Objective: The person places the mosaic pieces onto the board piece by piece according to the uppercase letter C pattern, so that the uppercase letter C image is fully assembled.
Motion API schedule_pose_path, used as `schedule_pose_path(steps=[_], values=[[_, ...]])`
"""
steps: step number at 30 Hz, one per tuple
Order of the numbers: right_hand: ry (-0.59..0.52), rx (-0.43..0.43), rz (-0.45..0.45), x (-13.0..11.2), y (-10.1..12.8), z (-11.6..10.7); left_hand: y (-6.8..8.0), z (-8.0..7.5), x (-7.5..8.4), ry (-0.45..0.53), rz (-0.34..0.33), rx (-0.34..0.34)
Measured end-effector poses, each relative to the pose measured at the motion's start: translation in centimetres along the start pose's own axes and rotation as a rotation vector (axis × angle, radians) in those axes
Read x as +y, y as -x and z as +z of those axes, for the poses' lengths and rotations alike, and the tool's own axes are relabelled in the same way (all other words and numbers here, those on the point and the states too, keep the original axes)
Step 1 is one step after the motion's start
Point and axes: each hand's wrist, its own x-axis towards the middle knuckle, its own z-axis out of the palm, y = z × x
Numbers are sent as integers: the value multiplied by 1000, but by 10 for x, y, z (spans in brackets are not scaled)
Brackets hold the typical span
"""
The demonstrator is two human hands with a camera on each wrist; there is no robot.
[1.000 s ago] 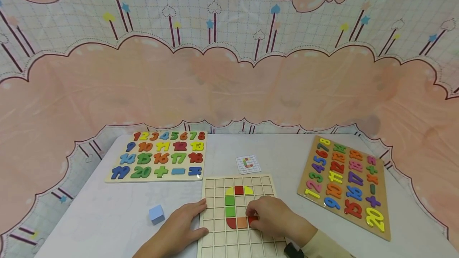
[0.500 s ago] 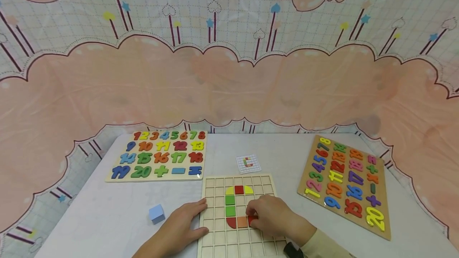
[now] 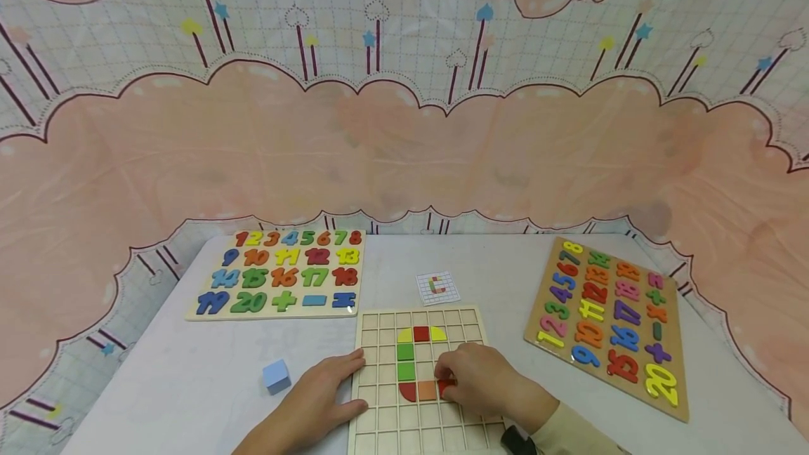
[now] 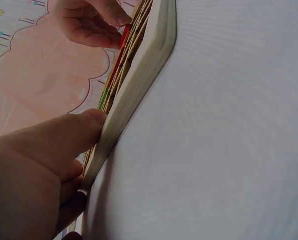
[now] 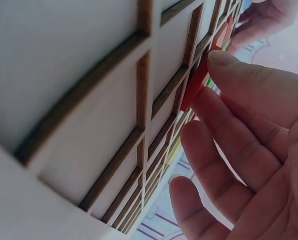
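A wooden grid board [image 3: 387, 434] lies on the table in the head view, with coloured tiles in a C shape. My right hand [image 3: 477, 379] pinches a red tile [image 5: 193, 86] between thumb and fingers at the lower right end of the C; in the right wrist view it stands tilted at its cell. Beside it sit an orange square [image 3: 427, 390] and a red rounded tile [image 3: 407, 392]. Green squares [image 3: 405, 352] run up to a red square [image 3: 421, 334] between yellow rounded tiles [image 3: 437, 334]. My left hand [image 3: 319, 395], spread, touches the board's left edge with fingers and thumb.
A small pattern card [image 3: 437, 288] lies behind the board. Number puzzle boards stand at the back left [image 3: 278, 276] and on the right [image 3: 609, 328]. A light blue cube [image 3: 276, 377] sits left of my left hand. A printed cloth hangs behind the table.
Both hands stay almost in place; the right fingers remain at the red tile. The whole scene shifts up very slightly in the head view.
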Motion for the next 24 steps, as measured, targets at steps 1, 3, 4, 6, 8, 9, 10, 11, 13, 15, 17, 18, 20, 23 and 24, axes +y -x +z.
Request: schedule_pose_path(steps=[1,3,4,6,8,9,10,11,13,15,17,18,20,23,24], values=[[-1,2,-2,0,0,0,0,0,0,1,-2,-1],[-2,6,-3,-1,0,0,-1,0,0,0,-3,-3],[-2,9,-4,-1,0,-1,-1,0,0,-1,-3,-3],[-5,13,-4,-1,0,-1,-1,0,0,0,-4,-5],[-10,14,-4,-2,-1,-1,-1,0,0,-1,-1,-3],[-12,14,-4,-2,-1,-1,-1,1,0,1,-2,-4],[-14,13,-4,-2,-1,-1,-1,0,-1,1,-1,-4],[-15,15,-4,-2,-1,-1,-1,0,-1,2,0,-4],[-17,20,-5,-2,-1,-1,-1,1,-1,4,0,-5],[-22,28,-7,-3,-1,0,-1,1,-1,6,0,-5],[-25,34,-8,-3,-1,0,-1,1,-1,6,0,-3],[-28,33,-5,-3,-1,0,-1,1,-1,7,-1,-3],[-32,27,3,-3,-1,0,0,1,-1,5,-1,-2],[-28,13,16,-3,-1,-1,0,1,-1,5,-4,-3],[-28,8,19,-3,-1,-1,0,1,-1,7,-6,-4]])
